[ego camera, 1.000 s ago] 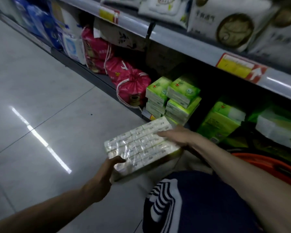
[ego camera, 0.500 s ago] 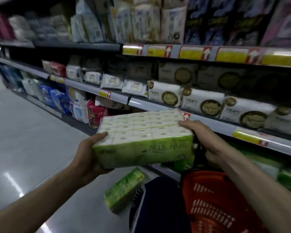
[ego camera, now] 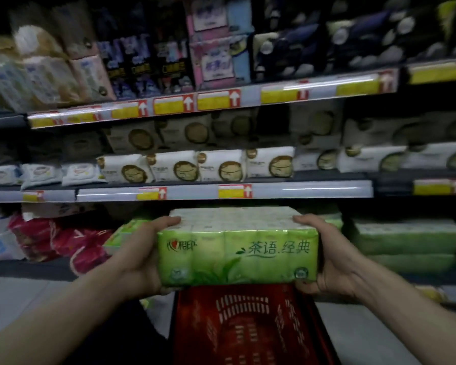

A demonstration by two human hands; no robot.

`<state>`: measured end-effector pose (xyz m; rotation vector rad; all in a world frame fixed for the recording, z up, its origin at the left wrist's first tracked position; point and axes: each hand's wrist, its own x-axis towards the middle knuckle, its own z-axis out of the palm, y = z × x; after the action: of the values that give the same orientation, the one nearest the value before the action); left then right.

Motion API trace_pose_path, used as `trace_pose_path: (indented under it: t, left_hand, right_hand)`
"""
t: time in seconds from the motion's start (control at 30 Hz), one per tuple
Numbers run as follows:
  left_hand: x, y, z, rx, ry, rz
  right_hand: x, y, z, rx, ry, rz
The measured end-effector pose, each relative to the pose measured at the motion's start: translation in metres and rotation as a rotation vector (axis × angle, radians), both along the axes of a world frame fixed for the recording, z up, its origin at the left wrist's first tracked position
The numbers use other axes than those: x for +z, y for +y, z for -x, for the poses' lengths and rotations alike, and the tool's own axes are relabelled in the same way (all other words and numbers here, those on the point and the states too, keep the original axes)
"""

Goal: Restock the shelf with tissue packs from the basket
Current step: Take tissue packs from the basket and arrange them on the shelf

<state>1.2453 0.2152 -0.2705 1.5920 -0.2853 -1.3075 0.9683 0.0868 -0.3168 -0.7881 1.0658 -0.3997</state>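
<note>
A green-and-white multi-pack of tissues (ego camera: 237, 248) is held level in front of the bottom shelf, above the red basket (ego camera: 248, 325). My left hand (ego camera: 140, 256) grips its left end, thumb on top. My right hand (ego camera: 329, 256) grips its right end in the same way. Behind the pack, the bottom shelf (ego camera: 379, 277) holds stacked green tissue packs (ego camera: 406, 241) on the right and another green pack (ego camera: 121, 233) on the left.
Red drawstring bags (ego camera: 71, 241) sit on the bottom shelf at the left. White packs with round brown logos (ego camera: 195, 167) fill the middle shelf behind its price rail (ego camera: 221, 192). Dark and pink packages (ego camera: 169, 61) crowd the upper shelf. Grey floor lies on both sides of the basket.
The pack has come up from near the floor and swung right, now squarely facing the bottom shelf above the basket. Both hands have kept hold of its ends throughout.
</note>
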Motion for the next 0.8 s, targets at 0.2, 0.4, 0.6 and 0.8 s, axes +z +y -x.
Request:
trace_pose_path:
  t: [0.2, 0.4, 0.6, 0.8]
  left_hand:
    - [-0.034, -0.069, 0.09, -0.128, 0.038, -0.027]
    - [-0.064, -0.116, 0.167, -0.181, 0.075, -0.045]
    - [-0.081, -0.141, 0.239, -0.235, 0.178, -0.056]
    - [-0.096, -0.168, 0.304, -0.277, 0.152, 0.032]
  right_hand:
    - [-0.019, -0.022, 0.092, -0.249, 0.071, -0.056]
    - [-0.023, -0.036, 0.164, -0.508, 0.115, 0.026]
    - [-0.032, -0.043, 0.219, -0.864, 0.065, 0.088]
    - [-0.05, -0.059, 0.247, -1.252, -0.229, -0.125]
